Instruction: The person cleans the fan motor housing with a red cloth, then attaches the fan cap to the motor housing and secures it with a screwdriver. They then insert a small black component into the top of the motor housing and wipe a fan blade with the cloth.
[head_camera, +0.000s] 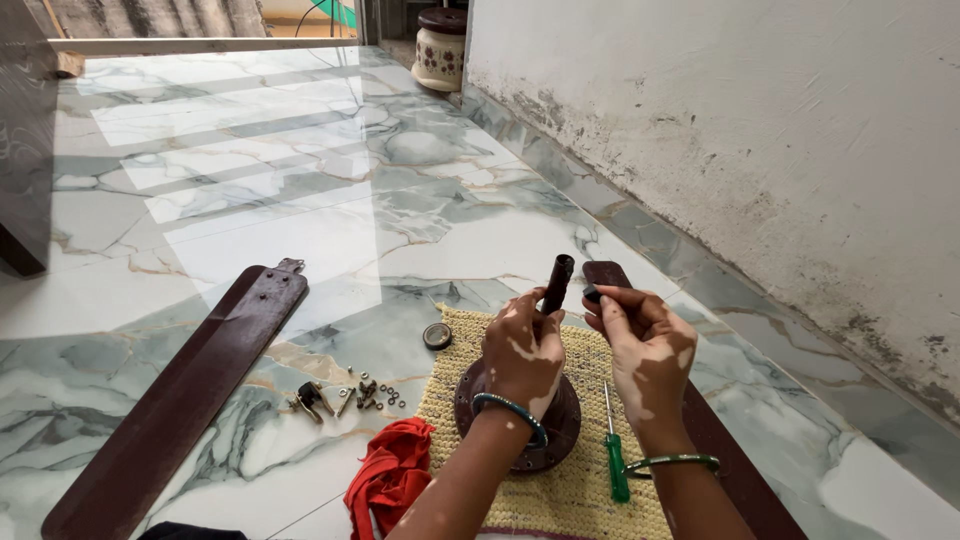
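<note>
My left hand (522, 350) grips a dark brown rod (557, 282) that stands upright out of a round brown motor housing (556, 420). The housing sits on a yellow knitted mat (470, 350). My right hand (640, 335) is just right of the rod and pinches a small dark piece (592, 294) between its fingertips, close to the rod's top. A green-handled screwdriver (614, 460) lies on the mat below my right wrist.
A brown fan blade (180, 400) lies at left on the marble floor (300, 180), another (735, 470) runs under my right arm. Loose screws and washers (365, 395), a round cap (437, 336) and a red cloth (393, 475) lie nearby. A white wall (780, 150) stands at right.
</note>
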